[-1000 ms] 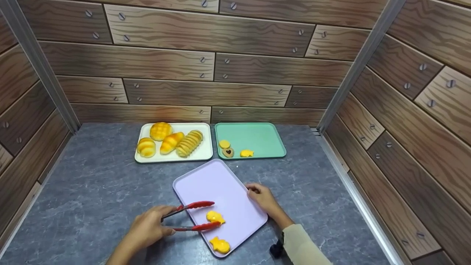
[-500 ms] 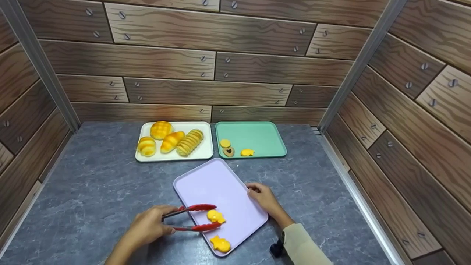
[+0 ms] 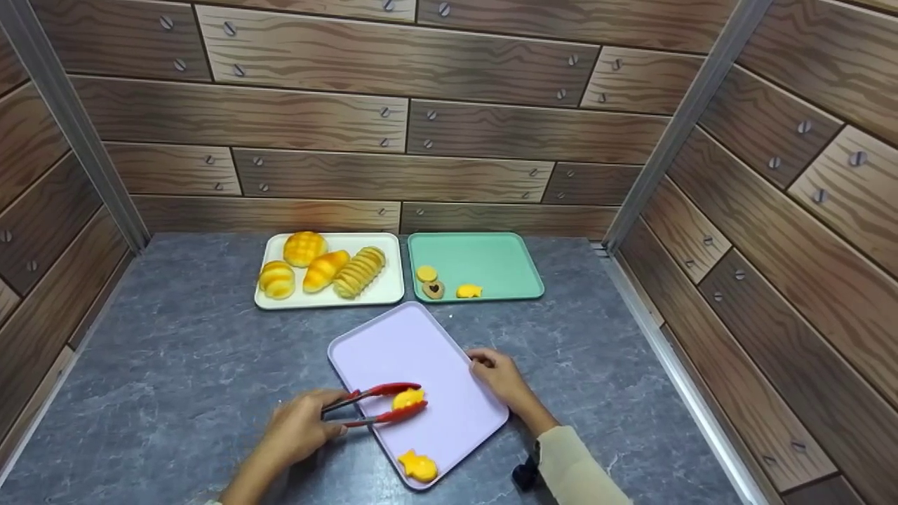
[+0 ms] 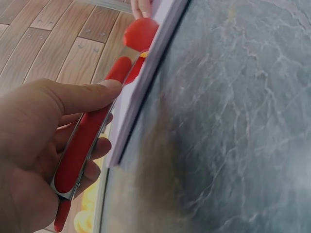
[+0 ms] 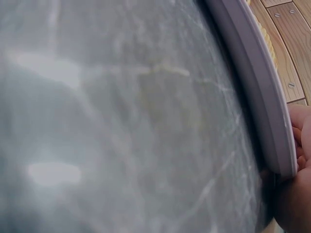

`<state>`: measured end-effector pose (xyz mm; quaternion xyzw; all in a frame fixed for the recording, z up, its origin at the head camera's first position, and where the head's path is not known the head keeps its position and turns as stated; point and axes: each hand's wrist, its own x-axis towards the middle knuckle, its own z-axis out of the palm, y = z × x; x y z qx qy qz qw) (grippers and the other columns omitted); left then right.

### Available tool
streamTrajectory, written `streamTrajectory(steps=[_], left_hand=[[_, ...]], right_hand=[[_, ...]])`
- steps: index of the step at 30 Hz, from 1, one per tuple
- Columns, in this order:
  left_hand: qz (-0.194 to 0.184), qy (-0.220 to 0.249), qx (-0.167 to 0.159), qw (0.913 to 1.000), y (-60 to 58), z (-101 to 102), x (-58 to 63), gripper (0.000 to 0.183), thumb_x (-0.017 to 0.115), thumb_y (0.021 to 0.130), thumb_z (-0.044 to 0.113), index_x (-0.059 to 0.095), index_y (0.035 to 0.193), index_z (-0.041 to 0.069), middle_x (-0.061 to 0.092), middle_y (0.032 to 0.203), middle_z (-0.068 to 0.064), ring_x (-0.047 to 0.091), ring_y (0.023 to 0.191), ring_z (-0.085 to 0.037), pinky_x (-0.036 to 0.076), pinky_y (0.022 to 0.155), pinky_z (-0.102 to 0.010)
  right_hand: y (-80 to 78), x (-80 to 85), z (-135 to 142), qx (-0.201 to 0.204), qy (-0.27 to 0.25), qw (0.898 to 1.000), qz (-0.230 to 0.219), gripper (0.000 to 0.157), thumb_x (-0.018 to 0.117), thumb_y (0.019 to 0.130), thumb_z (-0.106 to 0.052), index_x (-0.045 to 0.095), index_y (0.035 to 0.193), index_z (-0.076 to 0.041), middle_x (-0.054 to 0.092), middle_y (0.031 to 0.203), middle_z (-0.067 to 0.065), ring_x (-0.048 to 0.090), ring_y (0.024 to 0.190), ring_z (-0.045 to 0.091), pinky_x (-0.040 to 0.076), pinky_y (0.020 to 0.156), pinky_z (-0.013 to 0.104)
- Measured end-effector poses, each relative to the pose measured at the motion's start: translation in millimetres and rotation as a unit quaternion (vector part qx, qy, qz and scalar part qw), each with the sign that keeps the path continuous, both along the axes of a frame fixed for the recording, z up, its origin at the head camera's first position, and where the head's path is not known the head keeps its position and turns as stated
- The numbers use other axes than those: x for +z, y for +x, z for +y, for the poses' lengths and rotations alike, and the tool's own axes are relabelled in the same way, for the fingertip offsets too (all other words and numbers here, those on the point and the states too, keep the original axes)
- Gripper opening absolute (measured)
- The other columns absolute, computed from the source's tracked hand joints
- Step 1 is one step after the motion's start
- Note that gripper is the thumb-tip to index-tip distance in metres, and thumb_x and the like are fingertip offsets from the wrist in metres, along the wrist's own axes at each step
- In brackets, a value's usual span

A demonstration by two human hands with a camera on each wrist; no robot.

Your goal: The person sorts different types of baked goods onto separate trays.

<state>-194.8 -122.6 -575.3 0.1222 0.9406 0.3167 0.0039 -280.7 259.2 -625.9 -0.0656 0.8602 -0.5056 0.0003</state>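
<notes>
My left hand (image 3: 298,429) grips red-tipped tongs (image 3: 393,414), seen close up as red-handled tongs (image 4: 80,155) in the left wrist view. Between the tong tips sits a yellow fish-shaped cookie (image 3: 407,400), over the lilac tray (image 3: 393,351). Whether the fish touches the tray I cannot tell. Nearer me, a second fish-shaped cookie (image 3: 419,466) lies in the tray's front corner. On the tray's right side, my right hand (image 3: 501,379) holds the rim with curled fingers. The right wrist view catches only part of that hand (image 5: 302,141) at the tray edge (image 5: 265,92).
Behind stands a white tray (image 3: 379,298) bearing several bread rolls (image 3: 326,271). Beside it is a green tray (image 3: 484,256) with a round cookie (image 3: 426,273), a heart-centred cookie (image 3: 433,289) and another yellow fish cookie (image 3: 469,290). Wood-patterned walls (image 3: 316,126) enclose the grey table (image 3: 189,351).
The tongs have moved slightly right and away from me, and their tips have closed in on the upper fish cookie, which has shifted a little away from me. My right hand stays put.
</notes>
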Motion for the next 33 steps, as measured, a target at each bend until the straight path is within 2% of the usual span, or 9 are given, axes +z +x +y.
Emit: streamTrajectory(steps=[10, 13, 19, 22, 26, 33], left_hand=[[0.03, 0.03, 0.014, 0.999, -2.7, 2, -11.7, 0.046, 0.087, 0.072, 0.022, 0.075, 0.117, 0.024, 0.073, 0.119, -0.001, 0.067, 0.114, -0.028, 0.05, 0.091, -0.052], [0.027, 0.05, 0.016, 0.9983, -2.8, 2, -14.5, 0.047, 0.088, 0.071, 0.021, 0.076, 0.116, 0.024, 0.074, 0.118, -0.001, 0.067, 0.113, -0.027, 0.051, 0.092, -0.05], [0.015, 0.069, 0.022, 0.9973, -3.7, 2, -17.0, 0.048, 0.088, 0.07, 0.021, 0.076, 0.117, 0.02, 0.074, 0.118, -0.002, 0.067, 0.113, -0.028, 0.05, 0.095, -0.051], [0.009, 0.07, 0.027, 0.9972, -5.3, 3, -17.1, 0.048, 0.088, 0.07, 0.021, 0.076, 0.117, 0.02, 0.074, 0.118, -0.002, 0.067, 0.113, -0.028, 0.05, 0.095, -0.051], [0.005, 0.076, 0.035, 0.9965, -8.4, 6, -16.3, 0.048, 0.088, 0.071, 0.021, 0.076, 0.117, 0.021, 0.073, 0.118, -0.002, 0.068, 0.112, -0.027, 0.05, 0.093, -0.05], [0.025, 0.088, 0.047, 0.9947, -19.2, 14, -16.2, 0.048, 0.088, 0.072, 0.019, 0.075, 0.118, 0.02, 0.073, 0.118, -0.002, 0.069, 0.108, -0.027, 0.051, 0.087, -0.048]], right_hand=[[-0.6, 1.3, 0, -0.005, 0.0, 1.0, -0.004, 0.026, 0.062, 0.098, -0.015, 0.072, 0.121, -0.01, 0.069, 0.106, 0.008, 0.059, 0.092, 0.015, 0.047, 0.085, 0.032], [0.6, 3.3, 0, -0.005, -0.004, 1.0, -0.007, 0.027, 0.06, 0.099, -0.013, 0.07, 0.123, -0.006, 0.069, 0.107, 0.011, 0.058, 0.092, 0.015, 0.047, 0.083, 0.032], [13.9, 28.0, -9, 0.004, -0.013, 1.0, -0.018, 0.028, 0.057, 0.099, -0.007, 0.068, 0.124, 0.002, 0.068, 0.109, 0.019, 0.057, 0.091, 0.019, 0.047, 0.083, 0.034], [11.3, 21.2, -7, 0.004, -0.012, 1.0, -0.011, 0.027, 0.059, 0.099, -0.01, 0.069, 0.122, -0.001, 0.068, 0.108, 0.015, 0.057, 0.091, 0.016, 0.047, 0.082, 0.034], [1.1, 1.8, 0, -0.001, -0.008, 1.0, -0.006, 0.025, 0.062, 0.098, -0.016, 0.072, 0.12, -0.009, 0.068, 0.105, 0.008, 0.057, 0.09, 0.014, 0.047, 0.083, 0.033], [0.9, 1.5, -1, -0.003, -0.002, 1.0, -0.006, 0.024, 0.062, 0.098, -0.015, 0.072, 0.119, -0.01, 0.068, 0.104, 0.007, 0.059, 0.091, 0.015, 0.048, 0.083, 0.031]])
